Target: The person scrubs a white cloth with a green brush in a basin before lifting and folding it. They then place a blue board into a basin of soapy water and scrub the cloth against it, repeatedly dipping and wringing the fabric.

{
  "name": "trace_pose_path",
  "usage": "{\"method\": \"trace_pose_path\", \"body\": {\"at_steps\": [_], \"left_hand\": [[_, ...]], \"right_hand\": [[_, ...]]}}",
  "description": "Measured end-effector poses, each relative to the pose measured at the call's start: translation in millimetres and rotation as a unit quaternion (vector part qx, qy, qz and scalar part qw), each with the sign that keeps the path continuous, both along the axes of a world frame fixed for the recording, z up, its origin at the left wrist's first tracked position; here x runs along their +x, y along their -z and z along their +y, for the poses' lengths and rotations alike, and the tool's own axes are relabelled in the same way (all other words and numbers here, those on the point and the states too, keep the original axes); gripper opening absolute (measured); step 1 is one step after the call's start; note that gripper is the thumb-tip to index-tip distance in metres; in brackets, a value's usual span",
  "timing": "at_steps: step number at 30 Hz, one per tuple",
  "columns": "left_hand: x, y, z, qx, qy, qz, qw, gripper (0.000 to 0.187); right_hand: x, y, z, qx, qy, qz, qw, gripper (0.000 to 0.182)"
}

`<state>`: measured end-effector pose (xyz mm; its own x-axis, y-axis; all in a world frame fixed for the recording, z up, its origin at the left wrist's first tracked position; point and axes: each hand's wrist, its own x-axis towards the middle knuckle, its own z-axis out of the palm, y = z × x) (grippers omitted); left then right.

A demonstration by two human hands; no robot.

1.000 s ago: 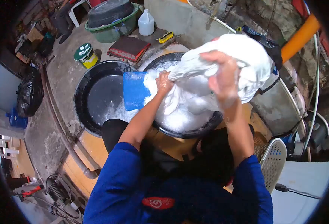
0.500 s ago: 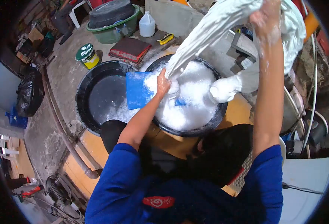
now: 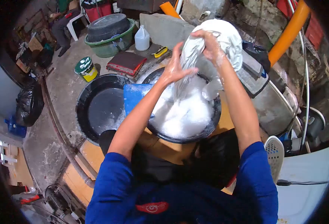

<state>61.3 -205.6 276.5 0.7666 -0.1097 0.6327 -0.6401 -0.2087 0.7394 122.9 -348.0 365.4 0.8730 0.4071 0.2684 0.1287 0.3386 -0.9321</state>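
Note:
A wet white cloth (image 3: 220, 31) is bunched up above the suds, its twisted lower end hanging into the foam. My right hand (image 3: 212, 50) grips its upper part, fingers curled over the fabric. Beside the hanging part, my left hand (image 3: 175, 71) is open, thumb and fingers spread. Beneath both hands stands a black basin (image 3: 187, 141) full of thick white suds (image 3: 183, 119). A blue board (image 3: 134, 95) leans over its left side, partly hidden by my left forearm. More foamy cloth (image 3: 212, 89) shows at the basin's right edge.
Left of the suds is a second black basin (image 3: 81, 112) holding dark water. Behind are a paint bucket (image 3: 85, 70), a folded dark mat (image 3: 125, 63), a yellow brush (image 3: 160, 52) and a white jug (image 3: 142, 39). A metal pipe (image 3: 60, 130) runs along the left. Someone sits at the far left.
The white cloth has come down from a high stretch into a bunch. My right hand has moved down and left with it; my left hand has let go and spread its fingers.

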Motion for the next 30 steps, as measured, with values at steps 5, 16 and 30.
{"method": "trace_pose_path", "body": {"at_steps": [5,16,30], "left_hand": [[32.8,-17.0,-1.4,-0.011,-0.073,-0.013,0.997,0.056],[23.6,-116.3,-13.0,-0.020,-0.244,-0.090,0.965,0.033],[27.4,-61.6,-10.0,0.138,-0.106,-0.170,0.970,0.114]], "right_hand": [[-31.0,-9.5,15.2,-0.058,0.026,-0.013,0.998,0.025],[-40.5,13.7,-62.4,-0.345,0.278,-0.349,0.826,0.090],[-32.5,37.3,16.7,0.098,0.339,-0.135,0.926,0.062]]}}
